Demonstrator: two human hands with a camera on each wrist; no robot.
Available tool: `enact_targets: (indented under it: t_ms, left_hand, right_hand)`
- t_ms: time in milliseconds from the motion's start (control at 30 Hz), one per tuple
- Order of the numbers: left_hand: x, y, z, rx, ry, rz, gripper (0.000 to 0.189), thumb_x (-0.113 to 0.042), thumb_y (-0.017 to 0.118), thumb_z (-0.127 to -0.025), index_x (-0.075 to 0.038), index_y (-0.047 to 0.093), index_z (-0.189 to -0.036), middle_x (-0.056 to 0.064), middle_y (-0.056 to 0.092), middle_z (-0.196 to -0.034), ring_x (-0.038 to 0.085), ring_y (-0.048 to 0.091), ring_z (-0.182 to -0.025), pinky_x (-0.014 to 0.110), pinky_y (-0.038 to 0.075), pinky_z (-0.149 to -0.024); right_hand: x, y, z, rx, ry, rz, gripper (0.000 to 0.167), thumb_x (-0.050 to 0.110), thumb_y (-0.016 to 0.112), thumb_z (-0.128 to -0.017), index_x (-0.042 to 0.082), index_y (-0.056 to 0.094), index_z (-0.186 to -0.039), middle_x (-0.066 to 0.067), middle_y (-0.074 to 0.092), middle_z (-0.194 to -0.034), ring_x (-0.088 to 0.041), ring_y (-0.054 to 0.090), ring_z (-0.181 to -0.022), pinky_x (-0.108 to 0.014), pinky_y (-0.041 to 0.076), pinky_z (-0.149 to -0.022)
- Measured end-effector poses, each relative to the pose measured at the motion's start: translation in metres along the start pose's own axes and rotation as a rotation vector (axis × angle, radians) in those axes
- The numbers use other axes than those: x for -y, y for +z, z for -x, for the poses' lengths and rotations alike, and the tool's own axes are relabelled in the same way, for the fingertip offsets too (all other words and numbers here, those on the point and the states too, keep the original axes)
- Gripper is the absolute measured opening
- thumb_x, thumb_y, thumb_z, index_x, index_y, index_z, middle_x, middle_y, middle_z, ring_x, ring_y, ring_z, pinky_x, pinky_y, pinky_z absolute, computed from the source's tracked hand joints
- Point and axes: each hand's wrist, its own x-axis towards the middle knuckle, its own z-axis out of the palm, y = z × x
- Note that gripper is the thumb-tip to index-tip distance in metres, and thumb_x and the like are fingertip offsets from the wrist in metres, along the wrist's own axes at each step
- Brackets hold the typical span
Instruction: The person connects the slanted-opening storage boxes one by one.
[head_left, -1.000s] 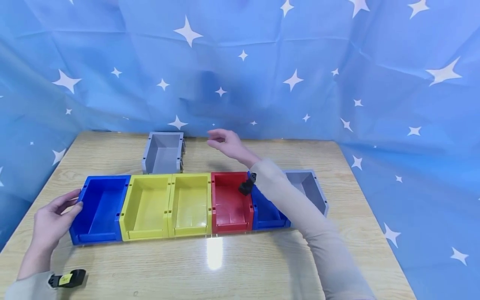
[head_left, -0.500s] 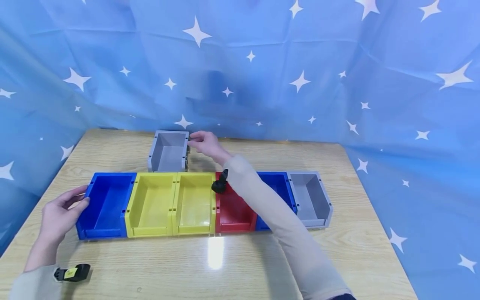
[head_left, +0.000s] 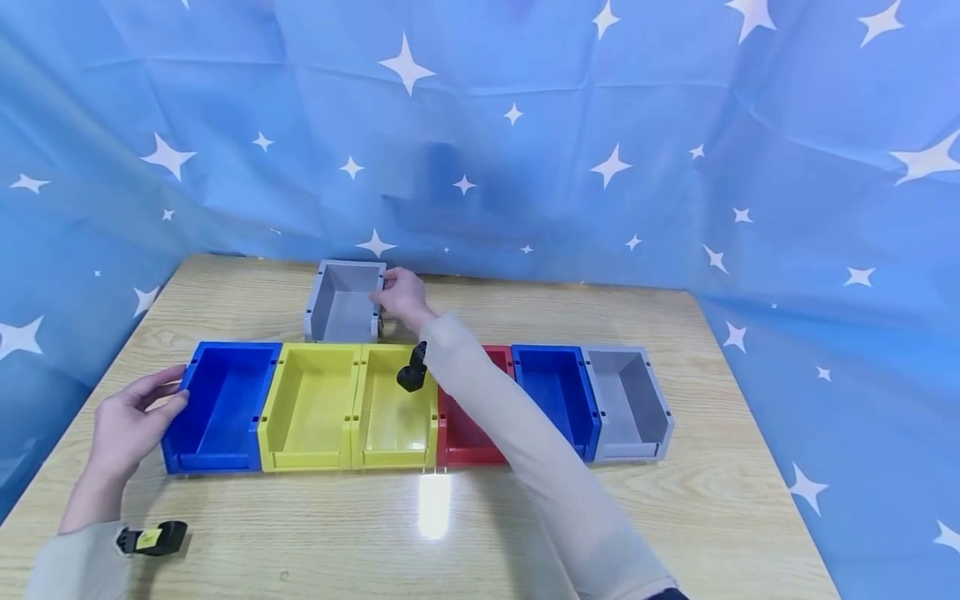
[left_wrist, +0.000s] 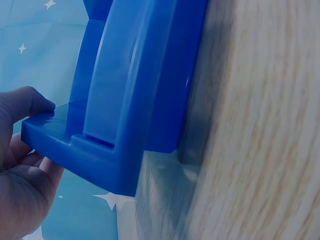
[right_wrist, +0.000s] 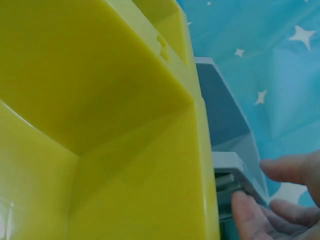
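Note:
Six plastic storage bins stand side by side in a row. At its left end is a blue bin [head_left: 225, 408], whose left wall my left hand [head_left: 133, 421] pinches, thumb inside and fingers outside in the left wrist view. Behind the two yellow bins [head_left: 311, 408] sits a separate grey bin [head_left: 345, 312]. My right hand [head_left: 405, 298] holds its right side wall, the thumb over the rim and the fingers on the outer face. In the right wrist view a yellow bin [right_wrist: 135, 165] covers much of that grey bin [right_wrist: 225, 105].
Farther right in the row come a red bin [head_left: 468, 433], a second blue bin [head_left: 555, 396] and a second grey bin [head_left: 628, 404]. My right forearm crosses over the red bin. A blue star-patterned cloth [head_left: 510, 167] hangs behind the wooden table [head_left: 337, 533].
My right hand has moved left and down to the rear grey bin and taken hold of its right wall. My left hand keeps its hold on the blue bin. The view has shifted slightly.

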Motion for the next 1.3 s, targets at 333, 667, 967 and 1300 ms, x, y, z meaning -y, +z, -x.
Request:
enact_targets:
  t_ms: [333,667,967,1300]
  left_hand:
    - [0.000,0.000,-0.001,-0.008,0.003,0.000,0.040,-0.018,0.067,-0.086,0.001,0.061,-0.122,-0.031,0.056,-0.103,-0.015,0.054,-0.089,0.001,0.043,-0.071]
    - [0.005,0.000,-0.004,0.002,-0.012,-0.004,0.040,-0.017,0.067,-0.087,0.000,0.060,-0.122,-0.030,0.056,-0.103,-0.015,0.054,-0.090,0.001,0.043,-0.071]
    - [0.007,0.001,-0.004,0.006,-0.018,-0.019,0.040,-0.018,0.066,-0.087,0.000,0.060,-0.123,-0.030,0.055,-0.104,-0.015,0.053,-0.090,0.001,0.042,-0.071]
    - [0.005,-0.001,-0.004,0.022,-0.040,-0.016,0.042,-0.021,0.065,-0.088,-0.001,0.059,-0.125,-0.030,0.054,-0.104,-0.016,0.052,-0.092,0.000,0.042,-0.072]
  right_hand:
    - [0.000,0.007,-0.005,-0.022,0.054,0.063,0.050,0.003,0.069,-0.083,0.004,0.051,-0.129,-0.010,0.060,-0.116,-0.014,0.055,-0.070,-0.023,0.050,-0.059]
    - [0.000,0.012,-0.009,-0.092,0.065,0.098,0.049,0.005,0.071,-0.081,0.005,0.055,-0.127,-0.008,0.057,-0.124,-0.018,0.057,-0.100,-0.028,0.052,-0.083]
    - [-0.003,0.001,-0.012,-0.130,0.063,0.045,0.048,0.007,0.074,-0.079,0.005,0.057,-0.125,-0.008,0.064,-0.109,-0.018,0.061,-0.090,-0.028,0.054,-0.078]
    - [0.011,-0.042,-0.008,-0.094,0.037,-0.048,0.048,0.008,0.073,-0.081,0.007,0.056,-0.126,-0.007,0.062,-0.104,-0.019,0.060,-0.089,-0.027,0.053,-0.072]
